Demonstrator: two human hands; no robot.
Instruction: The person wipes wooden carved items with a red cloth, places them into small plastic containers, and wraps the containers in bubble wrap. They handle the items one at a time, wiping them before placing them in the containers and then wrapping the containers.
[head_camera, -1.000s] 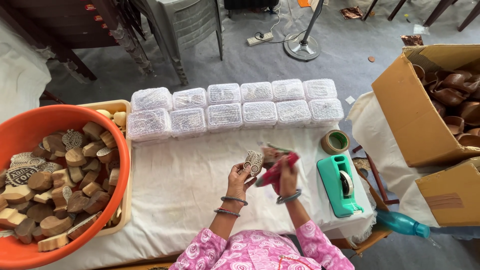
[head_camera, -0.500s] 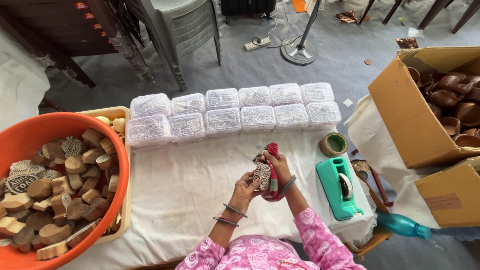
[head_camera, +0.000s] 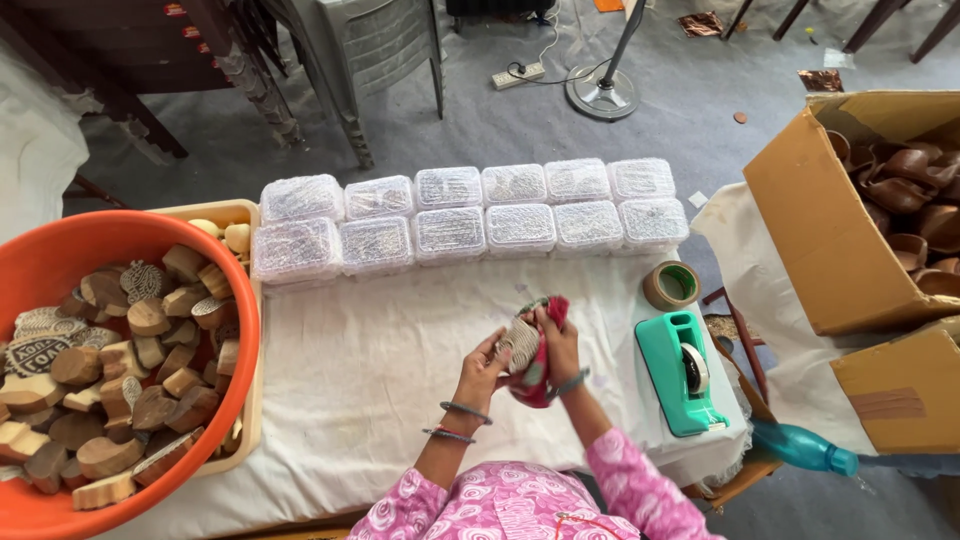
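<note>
The bench, under a white sheet, carries an orange tub of wooden blocks well to the left of the left hand, and two rows of clear lidded boxes beyond both hands. A teal tape dispenser sits just right of the right hand. The left hand grips a carved wooden block — the right hand is closed on a red cloth pressed against it.

sleeves: pink, white swirl print, reach to mid-forearm, at 6 o'clock | left hand: bare, two thin bangles on forearm, one dark, one beaded | right hand: bare, one grey bangle at wrist
</note>
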